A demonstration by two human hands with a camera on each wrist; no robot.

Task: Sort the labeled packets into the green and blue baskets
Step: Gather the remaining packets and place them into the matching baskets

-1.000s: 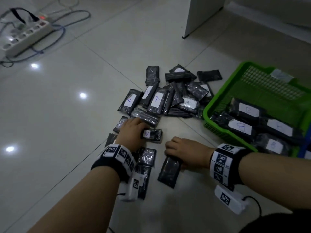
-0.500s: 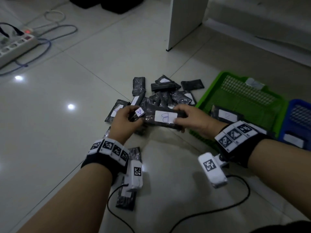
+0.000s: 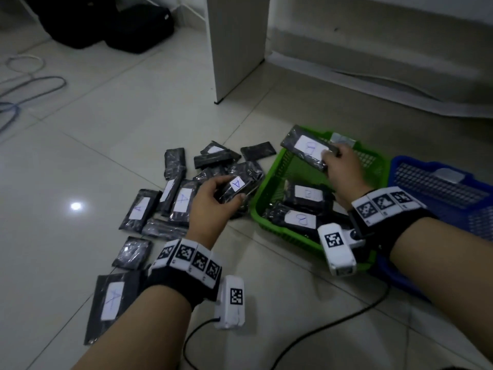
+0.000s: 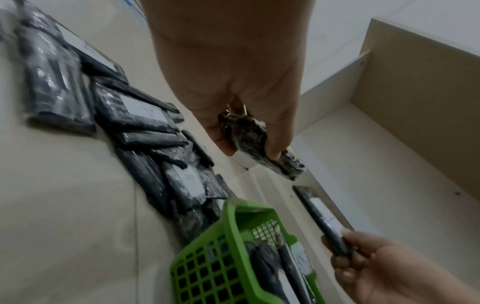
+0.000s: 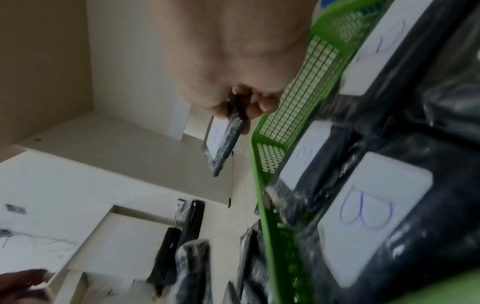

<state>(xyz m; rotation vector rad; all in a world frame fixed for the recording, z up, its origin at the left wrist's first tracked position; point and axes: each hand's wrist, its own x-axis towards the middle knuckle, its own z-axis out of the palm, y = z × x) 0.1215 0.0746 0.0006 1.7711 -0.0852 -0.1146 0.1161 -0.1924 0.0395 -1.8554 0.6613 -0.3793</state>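
My right hand [image 3: 336, 166] grips a black packet labelled B [image 3: 306, 148] and holds it above the far part of the green basket [image 3: 269, 182], where several B packets [image 3: 301, 219] lie. The same packet [image 5: 223, 142] shows edge-on under my fingers in the right wrist view. My left hand [image 3: 213, 198] grips a packet labelled A [image 3: 236, 186] just above the pile of black packets [image 3: 176, 193] on the floor; it appears as a dark wrapped packet [image 4: 259, 142] in the left wrist view. The blue basket [image 3: 437, 188] stands right of the green one.
Loose packets lie near my left forearm, one labelled A [image 3: 112, 303]. A white cabinet leg [image 3: 234, 49] stands behind the pile. Dark bags [image 3: 106, 22] sit at the back left, cables [image 3: 29, 84] lie on the tiles at left, and a black wire [image 3: 320, 332] trails under my right arm.
My right hand lifted the B packet off the floor and carried it right, over the green basket. My left hand picked up the A packet and holds it above the pile.
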